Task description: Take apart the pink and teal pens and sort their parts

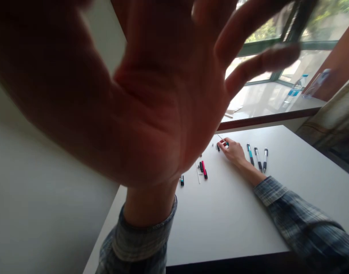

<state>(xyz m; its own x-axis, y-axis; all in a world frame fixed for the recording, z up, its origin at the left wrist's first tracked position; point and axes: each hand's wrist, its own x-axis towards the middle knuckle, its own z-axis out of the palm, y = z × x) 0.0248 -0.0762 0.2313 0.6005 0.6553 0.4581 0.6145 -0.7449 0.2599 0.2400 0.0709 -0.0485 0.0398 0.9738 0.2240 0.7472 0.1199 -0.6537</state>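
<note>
My left hand (163, 102) is raised close to the camera, palm toward me and fingers spread, holding nothing. It hides much of the upper left and part of the table. Farther off, my right hand (234, 150) rests at the table's far side with its fingers closed around a teal pen part (226, 144). A thin rod shows above those fingers, and a small black piece (218, 147) lies by the fingertips. To the right of this hand are a teal pen (250, 153) and two white-and-black pens (258, 159), lying side by side.
On the white table (220, 220), left of my right hand, lie a pink pen barrel (204, 169), a white refill tube (197, 173), a teal-and-black piece (182, 180) and small parts. Plastic bottles (298, 85) stand on the window sill beyond. A curtain (331, 114) hangs at right.
</note>
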